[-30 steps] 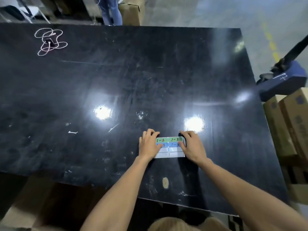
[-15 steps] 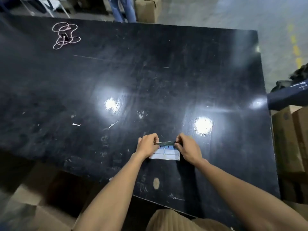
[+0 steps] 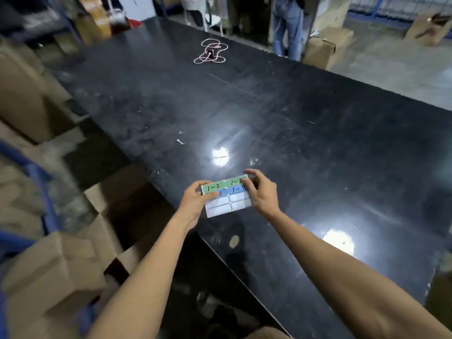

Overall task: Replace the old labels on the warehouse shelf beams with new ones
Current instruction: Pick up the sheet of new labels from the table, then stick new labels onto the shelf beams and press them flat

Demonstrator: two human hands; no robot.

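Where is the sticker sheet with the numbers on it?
In the head view the sticker sheet is low in the middle, held between the left hand and the right hand, over the near edge of the black table.

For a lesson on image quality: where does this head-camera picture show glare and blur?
Head view: bright lamp glare on the glossy black table, beyond the label sheet and by the right forearm; cardboard boxes at left are smeared by motion blur; the sheet's handwriting is legible.
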